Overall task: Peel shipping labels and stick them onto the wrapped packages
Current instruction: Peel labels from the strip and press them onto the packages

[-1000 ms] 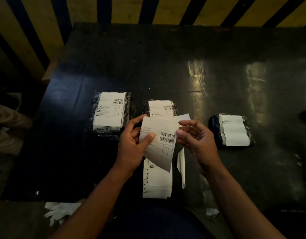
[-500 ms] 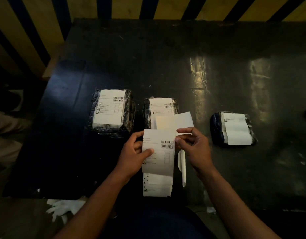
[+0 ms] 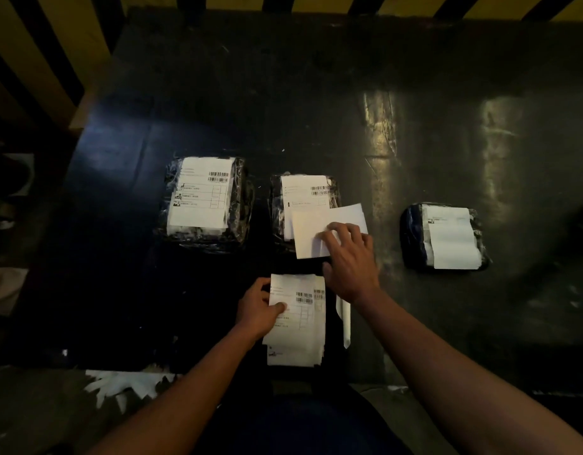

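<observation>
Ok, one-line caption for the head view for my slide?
Left hand grips the label stack while right hand lays a blank sheet over the middle wrapped package.

A dark table [image 3: 316,103] carries three wrapped packages [image 3: 207,200] [image 3: 304,210] [image 3: 442,236] — and a label stack [image 3: 296,326] at its near edge.

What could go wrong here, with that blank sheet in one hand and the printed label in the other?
The blank sheet under the right hand overlaps the middle package, which already carries a label; it could cover that barcode. The left hand pinches a printed label just above the label stack, so an exposed sticky side might catch on the sheets below. In this dim light a crooked placement seems easy.
</observation>
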